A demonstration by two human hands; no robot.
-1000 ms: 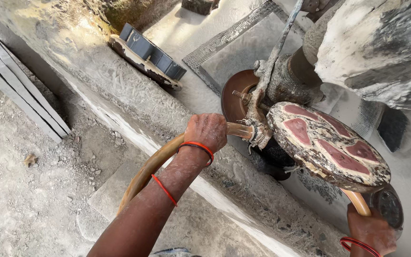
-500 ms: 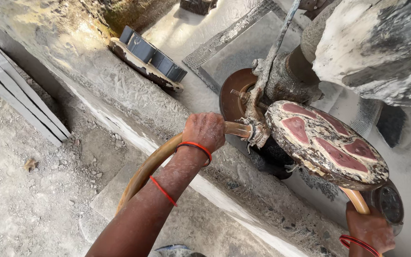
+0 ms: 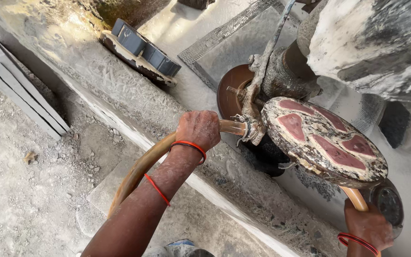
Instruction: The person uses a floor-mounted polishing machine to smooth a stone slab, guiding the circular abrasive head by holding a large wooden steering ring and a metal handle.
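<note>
My left hand [image 3: 198, 128] grips a brownish rubber hose [image 3: 139, 169] where it joins a metal fitting [image 3: 249, 129] on a dusty machine. A round, red-patched cover disc [image 3: 327, 140] sits on that machine, with a brown circular blade [image 3: 229, 90] behind it. At the lower right, my right hand [image 3: 368, 228] is closed around a second hose end [image 3: 356, 199] that comes out from under the disc. Both wrists wear red bands.
A stone slab edge [image 3: 134, 109] coated in grey slurry runs diagonally under the machine. A blue-grey block part [image 3: 143, 47] lies on it at the top. Stacked tiles [image 3: 15, 85] lean at the left over gravelly ground [image 3: 20, 200]. A large white machine body [image 3: 376, 43] fills the upper right.
Hardly anything differs; my left hand and the hose sit slightly lower and left in view, the grip unchanged.
</note>
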